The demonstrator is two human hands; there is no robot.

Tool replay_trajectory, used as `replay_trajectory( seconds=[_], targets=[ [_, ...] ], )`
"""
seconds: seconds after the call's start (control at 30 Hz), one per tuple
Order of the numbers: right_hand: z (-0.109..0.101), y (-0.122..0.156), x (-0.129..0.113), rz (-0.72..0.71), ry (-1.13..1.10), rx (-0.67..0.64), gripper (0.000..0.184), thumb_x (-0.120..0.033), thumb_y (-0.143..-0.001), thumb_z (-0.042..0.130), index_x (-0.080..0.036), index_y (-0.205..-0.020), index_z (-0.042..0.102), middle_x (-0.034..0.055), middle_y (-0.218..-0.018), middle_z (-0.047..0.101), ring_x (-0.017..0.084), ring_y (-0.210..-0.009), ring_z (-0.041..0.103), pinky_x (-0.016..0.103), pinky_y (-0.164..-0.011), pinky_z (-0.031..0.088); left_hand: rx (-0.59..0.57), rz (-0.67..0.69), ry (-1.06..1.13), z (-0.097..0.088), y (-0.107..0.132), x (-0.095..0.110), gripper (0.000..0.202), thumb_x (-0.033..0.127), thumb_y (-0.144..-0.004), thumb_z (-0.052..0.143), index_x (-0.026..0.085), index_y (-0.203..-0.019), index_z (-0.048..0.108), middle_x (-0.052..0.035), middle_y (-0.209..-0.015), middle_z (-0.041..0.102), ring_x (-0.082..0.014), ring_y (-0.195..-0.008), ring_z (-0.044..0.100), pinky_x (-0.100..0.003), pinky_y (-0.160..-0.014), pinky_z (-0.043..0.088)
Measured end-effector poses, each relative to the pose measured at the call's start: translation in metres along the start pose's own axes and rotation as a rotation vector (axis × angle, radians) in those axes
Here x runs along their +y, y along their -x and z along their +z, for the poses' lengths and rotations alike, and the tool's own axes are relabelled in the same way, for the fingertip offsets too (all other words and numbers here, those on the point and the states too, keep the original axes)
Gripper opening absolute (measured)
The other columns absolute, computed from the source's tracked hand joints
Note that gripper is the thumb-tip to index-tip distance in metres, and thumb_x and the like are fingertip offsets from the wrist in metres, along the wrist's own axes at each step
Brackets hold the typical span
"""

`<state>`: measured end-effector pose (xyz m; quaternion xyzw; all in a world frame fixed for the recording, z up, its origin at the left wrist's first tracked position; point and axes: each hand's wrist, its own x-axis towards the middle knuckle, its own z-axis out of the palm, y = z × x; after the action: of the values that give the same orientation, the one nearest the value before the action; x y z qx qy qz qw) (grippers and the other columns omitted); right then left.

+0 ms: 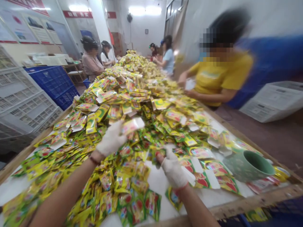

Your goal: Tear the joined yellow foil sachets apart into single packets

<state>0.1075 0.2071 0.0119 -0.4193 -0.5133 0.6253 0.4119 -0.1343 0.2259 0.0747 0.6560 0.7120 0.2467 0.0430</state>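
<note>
My left hand (111,138), in a white glove, grips a small printed carton (133,125) with its white flap open toward the right. Lower and to the right, my right hand (174,168), also gloved with a bare thumb showing, pinches a small yellow-green packet (155,154). Motion blurs both hands somewhat. Below and left of them spreads a heap of flat packets (106,181) with red fruit pictures. Beyond lies a long mound of yellow cartons (132,94), many with open flaps. Several flat cartons (201,179) lie just right of my right hand.
A green patterned cup (239,162) lies on its side near the table's wooden rim (236,206). White crates (21,104) and a blue crate (53,83) stand left. A co-worker (217,75) works at the right edge, with several others farther back. White crates (272,101) sit behind right.
</note>
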Motion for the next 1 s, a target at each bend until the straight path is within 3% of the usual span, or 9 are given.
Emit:
replay_trajectory(
  seconds=[0.03, 0.1, 0.23, 0.33, 0.43, 0.57, 0.7, 0.9, 1.0],
  targets=[
    [0.000, -0.001, 0.000, -0.012, -0.060, 0.019, 0.037, -0.051, -0.077, 0.061, -0.020, -0.094, 0.049, -0.0048, -0.060, 0.052, 0.010, -0.048, 0.047, 0.022, -0.045, 0.038, -0.069, 0.127, 0.012, 0.007, 0.021, 0.005, 0.054, 0.020, -0.068, 0.054, 0.016, -0.122, 0.052, -0.0080, -0.107, 0.061, -0.0239, -0.101, 0.058, -0.033, -0.088, 0.047],
    [0.001, -0.002, 0.001, -0.017, -0.140, 0.022, 0.040, -0.054, -0.077, 0.060, -0.020, -0.095, 0.048, -0.0044, -0.064, 0.053, 0.010, -0.048, 0.048, 0.022, -0.044, 0.038, -0.154, 0.249, 0.025, 0.024, 0.058, 0.013, 0.054, 0.016, -0.068, 0.052, 0.017, -0.122, 0.052, -0.0085, -0.107, 0.059, -0.0237, -0.103, 0.057, -0.036, -0.092, 0.047],
    [0.005, 0.001, 0.002, 0.013, -0.058, -0.043, 0.042, -0.053, -0.076, 0.062, -0.019, -0.096, 0.049, -0.0042, -0.065, 0.054, 0.009, -0.046, 0.047, 0.022, -0.043, 0.039, -0.059, 0.203, 0.010, 0.060, 0.102, 0.028, 0.054, 0.024, -0.071, 0.059, 0.017, -0.124, 0.047, -0.0109, -0.111, 0.059, -0.0274, -0.107, 0.056, -0.043, -0.096, 0.047],
    [0.004, 0.007, -0.002, -0.007, 0.062, 0.039, 0.033, -0.048, -0.079, 0.058, -0.019, -0.093, 0.049, -0.0053, -0.062, 0.052, 0.009, -0.047, 0.045, 0.022, -0.045, 0.038, -0.004, 0.168, 0.019, 0.074, 0.108, 0.033, 0.046, 0.023, -0.073, 0.058, 0.015, -0.118, 0.048, -0.0110, -0.106, 0.061, -0.0265, -0.103, 0.059, -0.042, -0.094, 0.049],
    [-0.002, 0.011, -0.003, -0.031, 0.195, 0.117, 0.027, -0.044, -0.079, 0.058, -0.020, -0.089, 0.051, -0.0059, -0.058, 0.048, 0.011, -0.050, 0.045, 0.023, -0.047, 0.038, 0.015, 0.171, 0.077, 0.075, 0.108, 0.035, 0.050, 0.021, -0.070, 0.060, 0.018, -0.117, 0.045, -0.0095, -0.107, 0.060, -0.0249, -0.102, 0.059, -0.040, -0.093, 0.050],
    [-0.013, 0.008, -0.003, -0.089, 0.380, -0.005, 0.021, -0.037, -0.078, 0.061, -0.018, -0.087, 0.059, -0.0028, -0.062, 0.053, 0.013, -0.059, 0.049, 0.025, -0.054, 0.042, 0.008, 0.196, 0.077, 0.068, 0.110, 0.035, 0.043, 0.021, -0.067, 0.059, 0.019, -0.108, 0.046, -0.0081, -0.101, 0.058, -0.0242, -0.097, 0.060, -0.039, -0.088, 0.052],
    [-0.014, 0.006, -0.006, -0.183, 0.522, -0.162, 0.020, -0.028, -0.080, 0.058, -0.019, -0.096, 0.065, 0.0017, -0.085, 0.066, 0.018, -0.079, 0.058, 0.030, -0.074, 0.048, -0.117, 0.273, 0.003, 0.065, 0.111, 0.039, 0.033, 0.018, -0.063, 0.058, 0.021, -0.096, 0.051, -0.0078, -0.097, 0.059, -0.0246, -0.092, 0.058, -0.039, -0.083, 0.052],
    [0.009, 0.012, 0.003, -0.286, 0.796, 0.135, 0.035, -0.029, -0.082, 0.051, -0.015, -0.111, 0.064, 0.0131, -0.095, 0.068, 0.028, -0.090, 0.060, 0.040, -0.084, 0.047, -0.076, 0.210, 0.097, 0.073, 0.113, 0.044, 0.028, 0.025, -0.071, 0.058, 0.017, -0.097, 0.053, -0.0105, -0.097, 0.061, -0.0249, -0.091, 0.060, -0.038, -0.082, 0.052],
    [0.010, 0.016, 0.003, -0.343, 0.796, 0.082, 0.035, -0.026, -0.084, 0.046, -0.015, -0.112, 0.063, 0.0142, -0.100, 0.067, 0.028, -0.094, 0.060, 0.040, -0.086, 0.046, -0.069, 0.202, 0.083, 0.071, 0.114, 0.041, 0.025, 0.022, -0.070, 0.058, 0.018, -0.094, 0.054, -0.0092, -0.093, 0.061, -0.0239, -0.088, 0.059, -0.037, -0.081, 0.052]
  ],
)
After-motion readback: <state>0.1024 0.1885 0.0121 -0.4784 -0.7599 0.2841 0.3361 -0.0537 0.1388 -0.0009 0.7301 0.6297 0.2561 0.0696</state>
